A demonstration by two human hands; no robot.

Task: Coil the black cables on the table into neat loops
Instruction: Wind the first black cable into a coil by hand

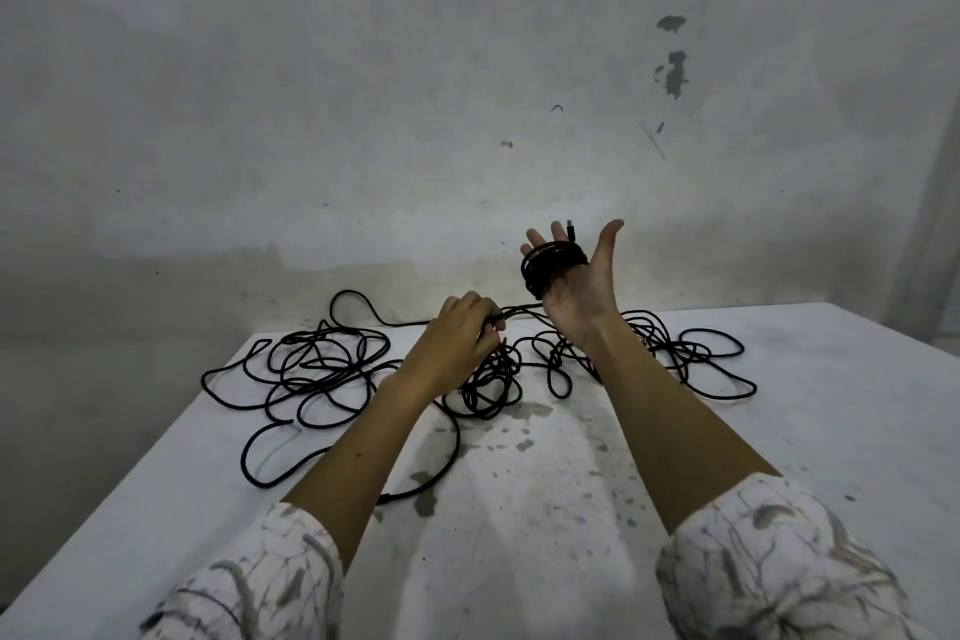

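Note:
Long black cables (322, 369) lie tangled in loose loops across the far part of the white table (810, 400). My right hand (582, 291) is raised palm-up with its fingers straight, and a tight coil of black cable (545, 270) is wound round the fingers, a plug end sticking up behind them. From that coil a strand runs left to my left hand (462, 338), which pinches the strand just above the middle tangle (493, 385).
The table's left edge runs diagonally from near left to far, with grey floor beyond it. A stained white wall stands right behind the table. Dark stains mark the tabletop (519, 473) between my forearms.

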